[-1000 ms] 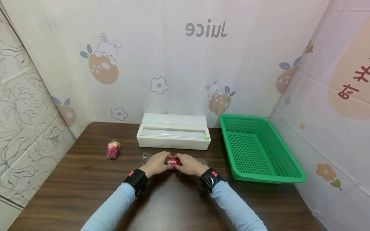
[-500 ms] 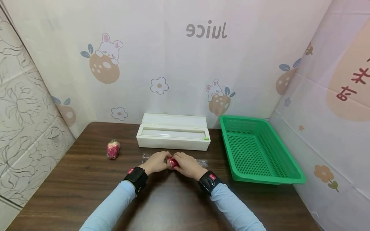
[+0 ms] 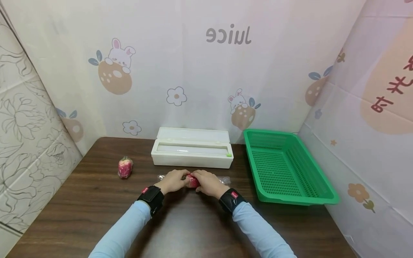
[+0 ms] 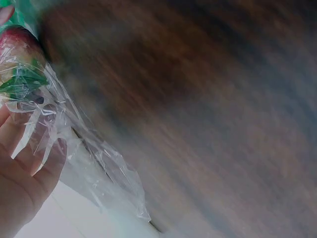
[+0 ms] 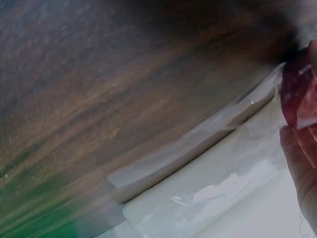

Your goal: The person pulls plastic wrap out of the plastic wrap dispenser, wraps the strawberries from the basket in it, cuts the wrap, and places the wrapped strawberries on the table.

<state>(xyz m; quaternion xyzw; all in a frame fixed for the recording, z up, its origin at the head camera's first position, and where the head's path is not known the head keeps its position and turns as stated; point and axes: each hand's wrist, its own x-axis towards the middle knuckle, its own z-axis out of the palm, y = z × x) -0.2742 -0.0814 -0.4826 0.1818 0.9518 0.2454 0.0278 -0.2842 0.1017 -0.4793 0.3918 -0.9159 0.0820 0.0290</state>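
A red fruit (image 3: pixel 193 182) with a pale band and green leaves (image 4: pixel 24 82) at one end lies between the two hands, low over the table. My left hand (image 3: pixel 173 180) grips its leafy end; my right hand (image 3: pixel 209 183) holds the opposite red end, fingers over the top. Clear plastic wrap (image 4: pixel 109 166) covers the fruit and trails past the left fingers in a crumpled tail. On the right side, another flap of wrap (image 5: pixel 198 136) stretches out from the fruit, along the white box. Much of the fruit is hidden by the fingers in the head view.
A white cling-film box (image 3: pixel 192 160) with its lid raised stands just behind the hands. Far left on the table (image 3: pixel 74 200) sits a second red fruit (image 3: pixel 125 168), wrapped in film. The green basket (image 3: pixel 298 199) stands at the right, near the patterned wall.
Both hands stay on the fruit and shift their fingers over it. The right fingers have moved over its top, and the fruit has turned slightly in the grip.
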